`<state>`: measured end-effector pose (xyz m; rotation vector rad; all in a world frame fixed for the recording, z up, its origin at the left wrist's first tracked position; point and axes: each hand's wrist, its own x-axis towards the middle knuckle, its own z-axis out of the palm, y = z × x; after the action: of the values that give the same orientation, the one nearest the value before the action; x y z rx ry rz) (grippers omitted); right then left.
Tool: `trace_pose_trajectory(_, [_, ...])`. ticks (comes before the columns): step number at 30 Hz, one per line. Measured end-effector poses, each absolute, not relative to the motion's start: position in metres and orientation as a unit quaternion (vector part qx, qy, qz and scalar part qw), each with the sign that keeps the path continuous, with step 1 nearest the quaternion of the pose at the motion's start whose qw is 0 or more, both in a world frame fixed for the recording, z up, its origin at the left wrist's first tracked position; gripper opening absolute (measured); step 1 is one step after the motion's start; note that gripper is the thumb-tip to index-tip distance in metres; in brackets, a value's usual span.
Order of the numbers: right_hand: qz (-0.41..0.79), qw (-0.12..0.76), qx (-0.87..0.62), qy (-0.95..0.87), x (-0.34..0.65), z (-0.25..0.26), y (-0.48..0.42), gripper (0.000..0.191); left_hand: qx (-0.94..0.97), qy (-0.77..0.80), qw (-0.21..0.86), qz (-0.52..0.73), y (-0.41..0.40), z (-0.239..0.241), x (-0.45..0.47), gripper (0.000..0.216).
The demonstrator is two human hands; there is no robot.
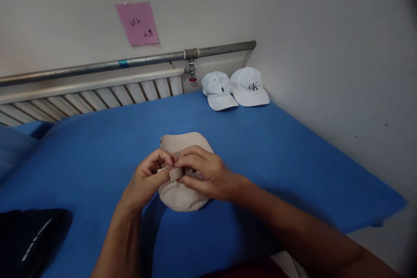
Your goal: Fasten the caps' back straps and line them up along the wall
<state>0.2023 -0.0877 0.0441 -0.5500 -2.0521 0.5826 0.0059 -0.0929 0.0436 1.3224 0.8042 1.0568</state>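
Note:
A beige baseball cap (pixel 184 197) lies on the blue-covered table in front of me, its brim pointing away. Both my hands meet over its back strap (pixel 176 174), whose free end sticks out between them. My left hand (pixel 150 176) pinches the strap from the left with thumb and fingers. From the right, my right hand (pixel 208 173) grips the strap near a small dark buckle (pixel 183 170). The fingers partly cover the buckle and the middle of the cap.
Two white caps, one with a small rider logo (pixel 216 89) and one lettered (pixel 249 89), sit at the table's (pixel 114 139) back right corner. A dark item with white marks (pixel 26 239) lies front left. Behind are a radiator (pixel 130 95), a metal pipe (pixel 146 59) and a pink note (pixel 138 24).

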Motion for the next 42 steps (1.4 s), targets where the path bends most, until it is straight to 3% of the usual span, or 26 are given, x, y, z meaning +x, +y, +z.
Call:
trace_pose_trajectory(3, [0.237, 0.462, -0.227, -0.824, 0.202, 0.044, -0.087, 0.019, 0.615, 0.328, 0.578, 0.424, -0.093, 0.045, 0.0, 0.007])
trace_pose_trajectory(6, [0.212, 0.469, -0.231, -0.826, 0.201, 0.045, -0.087, 0.017, 0.662, 0.296, 0.561, 0.399, -0.093, 0.048, -0.003, 0.018])
trace_pose_trajectory(12, [0.198, 0.476, -0.237, -0.824, 0.201, 0.043, -0.087, 0.014, 0.699, 0.347, 0.498, 0.379, -0.096, 0.054, 0.003, 0.019])
trace_pose_trajectory(23, [0.213, 0.483, -0.232, -0.817, 0.203, 0.046, -0.086, 0.018, 0.625, 0.308, 0.608, 0.381, -0.095, 0.044, -0.014, 0.02])
trace_pose_trajectory(33, [0.24, 0.482, -0.254, -0.803, 0.206, 0.049, -0.082, 0.019, 0.632, 0.334, 0.596, 0.365, -0.093, 0.049, -0.017, 0.013])
trace_pose_trajectory(42, [0.389, 0.461, -0.343, -0.72, 0.204, 0.051, -0.084, 0.017, 0.609, 0.353, 0.59, 0.396, -0.091, 0.048, -0.012, 0.023])
